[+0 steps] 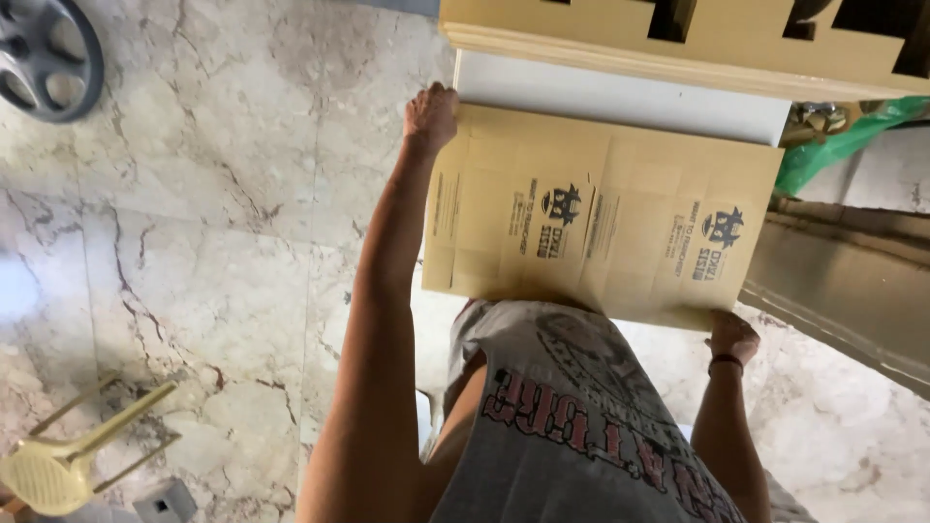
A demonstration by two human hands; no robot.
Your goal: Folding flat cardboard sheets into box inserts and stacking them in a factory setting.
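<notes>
A flattened tan cardboard box (601,213) with dark printed marks is held out flat in front of my body. My left hand (430,114) grips its far left corner, arm stretched forward. My right hand (732,336) holds the near right edge from below; a dark band sits on that wrist. The box's far edge lies against a white board (620,97) under a pale wooden piece of furniture (678,39). My grey printed shirt fills the bottom middle of the view.
Marble floor (213,213) spreads to the left. A dark wheel-like object (44,58) lies at the top left, a yellow plastic chair (68,455) at the bottom left. A green plastic bag (833,145) and a grey ledge (843,281) are on the right.
</notes>
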